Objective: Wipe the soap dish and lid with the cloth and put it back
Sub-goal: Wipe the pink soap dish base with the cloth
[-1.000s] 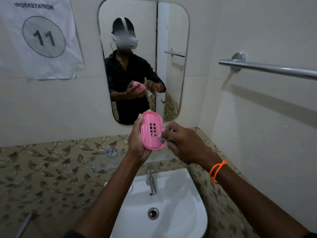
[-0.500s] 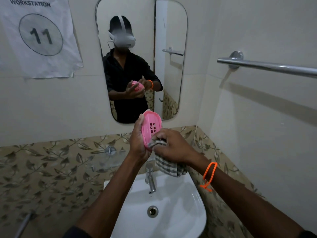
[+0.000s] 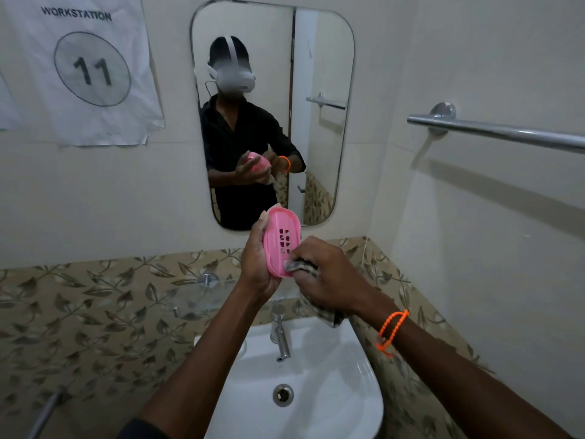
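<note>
Bathroom sink [image 3: 332,407] below centre frame. Your left hand [image 3: 258,267] grips the upright pink soap dish [image 3: 280,240]; your right hand [image 3: 329,280] pinches the checked cloth [image 3: 300,267] against its lower edge.

A: what's around me besides the job?
B: white washbasin [image 3: 332,391] below, round metal drain [image 3: 283,395] in its middle, chrome tap [image 3: 280,332] at the back edge.
A: wall ahead?
B: mirror [image 3: 319,58] with rounded corners, cream wall. Left of it my paper sign [image 3: 85,68]: "WORKSTATION", a circled 11. Its lower edge curls.
A: lower down?
B: band of leaf-pattern tiles [image 3: 95,312] running behind the basin and round the corner. Small round metal fitting [image 3: 207,279] on the tiles, left of the tap.
A: right side?
B: chrome towel rail [image 3: 493,132] on the right wall, casting a shadow below. Orange beaded band [image 3: 391,329] on my wrist.
</note>
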